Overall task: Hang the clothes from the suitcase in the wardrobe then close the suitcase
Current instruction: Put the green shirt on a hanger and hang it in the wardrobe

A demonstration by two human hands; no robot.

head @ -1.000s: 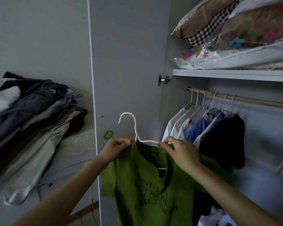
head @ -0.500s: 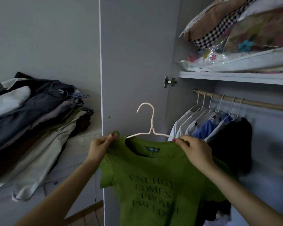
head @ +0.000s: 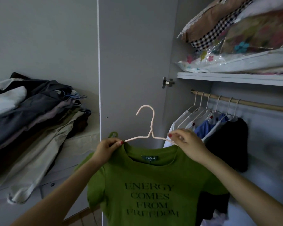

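A green T-shirt (head: 147,190) with dark lettering hangs on a pale pink hanger (head: 149,128) in front of the open wardrobe door (head: 134,62). My left hand (head: 107,148) pinches the shirt's left shoulder at the hanger's arm. My right hand (head: 188,144) pinches the right shoulder and the hanger's other arm. The hook stands upright between my hands, below and left of the wooden rail (head: 252,103). The suitcase is out of view.
Several garments (head: 219,126) in white, blue and black hang on the rail's left part. The shelf (head: 235,78) above carries bagged pillows and bedding (head: 245,38). A pile of clothes with hangers (head: 31,121) lies on a low cabinet at the left.
The shirt has gone fully onto the hanger and both hands have spread to its shoulders. Shirt and hanger have risen a little.
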